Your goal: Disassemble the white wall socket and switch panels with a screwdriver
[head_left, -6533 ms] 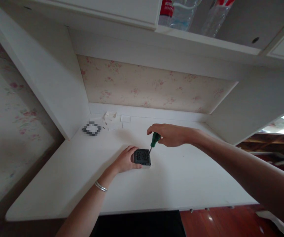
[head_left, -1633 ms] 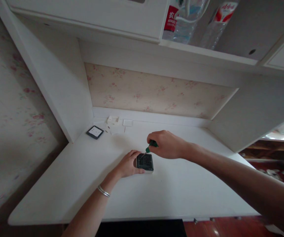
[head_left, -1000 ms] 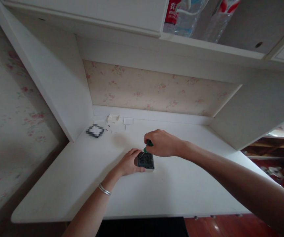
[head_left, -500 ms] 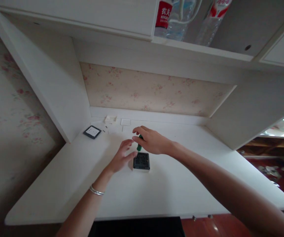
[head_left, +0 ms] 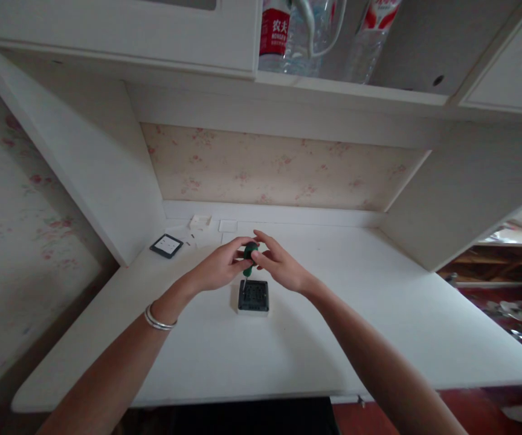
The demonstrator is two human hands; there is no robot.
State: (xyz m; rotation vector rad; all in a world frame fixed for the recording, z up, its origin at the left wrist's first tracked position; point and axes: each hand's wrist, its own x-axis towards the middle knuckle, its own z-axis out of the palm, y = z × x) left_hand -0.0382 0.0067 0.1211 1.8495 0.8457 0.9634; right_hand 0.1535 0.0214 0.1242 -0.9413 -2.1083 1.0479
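The white desk [head_left: 356, 308] is spanning the scene, with bottles [head_left: 275, 30] standing on a shelf above its far side. The left hand [head_left: 221, 263] and right hand [head_left: 280, 261] are coming together over the middle of the desk, thumb and fingers of each gripping one screwdriver [head_left: 248, 269]; how firmly, one cannot tell. The box [head_left: 254, 296], dark-topped and pale-sided, is lying just on the near side of the hands, with neither hand bracing it. A dark-framed panel [head_left: 167, 245] is lying at far left, near a small white tray [head_left: 200, 222]. The screwdriver is leaning slightly, green handle uppermost, its shaft pointing at the left part of the box top; whether its tip is seating is too small to tell. Unbraced, the box could be skidding or twisting under turning force, and a tilted shaft could be letting the tip slip and scratch the top.
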